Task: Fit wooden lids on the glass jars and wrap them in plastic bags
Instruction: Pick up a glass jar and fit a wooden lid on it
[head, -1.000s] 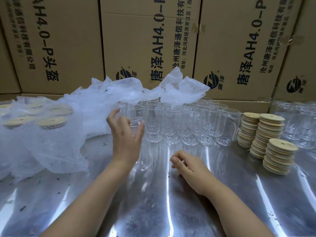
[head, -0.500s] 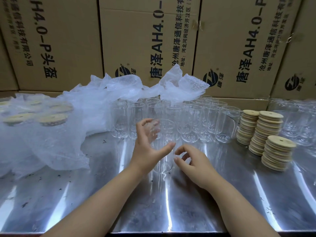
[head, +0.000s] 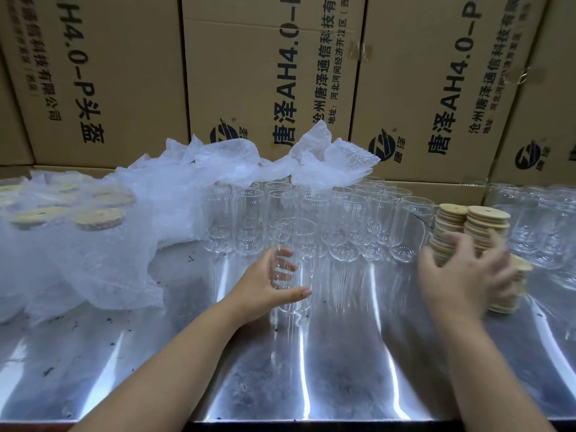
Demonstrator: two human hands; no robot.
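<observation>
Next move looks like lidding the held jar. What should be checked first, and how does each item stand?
1. Grip of left hand on jar: ok.
2. The jar upright, mouth uncovered: ok.
3. Reach of right hand to lid stacks: ok.
4. A lid taken by the right hand: cannot tell, motion blur.
5. Supply of bags lying on table at left: ok.
</observation>
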